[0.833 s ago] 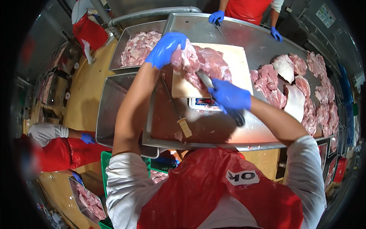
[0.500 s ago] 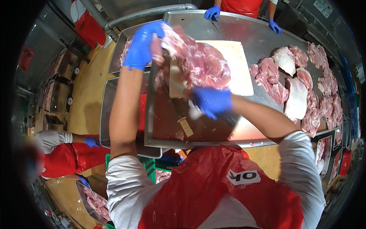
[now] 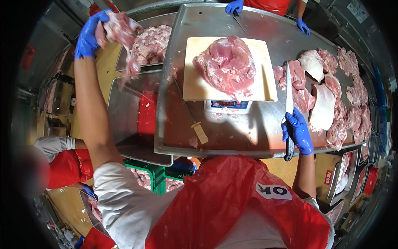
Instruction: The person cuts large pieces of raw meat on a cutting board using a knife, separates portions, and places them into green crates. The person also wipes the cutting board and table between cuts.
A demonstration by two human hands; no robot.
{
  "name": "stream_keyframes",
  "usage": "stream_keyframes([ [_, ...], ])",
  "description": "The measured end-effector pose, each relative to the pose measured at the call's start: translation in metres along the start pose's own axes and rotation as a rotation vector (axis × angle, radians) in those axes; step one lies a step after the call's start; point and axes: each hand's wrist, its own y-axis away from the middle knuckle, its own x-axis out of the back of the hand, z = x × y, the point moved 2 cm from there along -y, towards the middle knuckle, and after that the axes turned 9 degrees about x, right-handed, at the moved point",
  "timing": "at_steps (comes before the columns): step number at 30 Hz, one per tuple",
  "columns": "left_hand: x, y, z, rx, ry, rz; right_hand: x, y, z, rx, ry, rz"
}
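My left hand (image 3: 89, 36), in a blue glove, is raised at the far left. It grips a loose piece of raw meat (image 3: 121, 30) that dangles past the near tray. In my right hand (image 3: 301, 133), also gloved in blue, is a knife (image 3: 289, 93) with a black handle, its blade pointing away from me. A large lump of raw meat (image 3: 228, 68) rests on the white cutting board (image 3: 262, 52), which sits on a scale (image 3: 209, 107). Left of the scale lies a thin rod-like tool (image 3: 200, 133) with a pale handle.
Cut meat pieces (image 3: 323, 103) cover the right of the steel table (image 3: 199, 25). Left of it stand a tray of meat (image 3: 151, 43) and a tray with a red bottom (image 3: 124, 99). A co-worker's gloved hand (image 3: 234, 6) is by another knife (image 3: 240, 24). A green crate (image 3: 157, 178) stands below.
My left hand has moved left, carrying a meat piece away from the large lump. My right hand has drawn back to the right, and its knife now shows plainly.
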Motion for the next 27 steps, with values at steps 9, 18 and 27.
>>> stream_keyframes([
  [9, 0.061, -0.093, -0.095, -0.538, -1.004, 0.606, 0.015, -0.007, 0.026, 0.061, -0.064, 0.063],
  [18, -0.331, 0.086, -0.292, -0.893, -1.149, 0.301, 0.012, -0.072, 0.015, 0.572, 0.905, -0.015],
  [27, -0.357, 0.044, -0.353, -0.589, -1.26, 0.567, -0.054, -0.146, -0.028, 1.025, 1.253, -0.528],
])
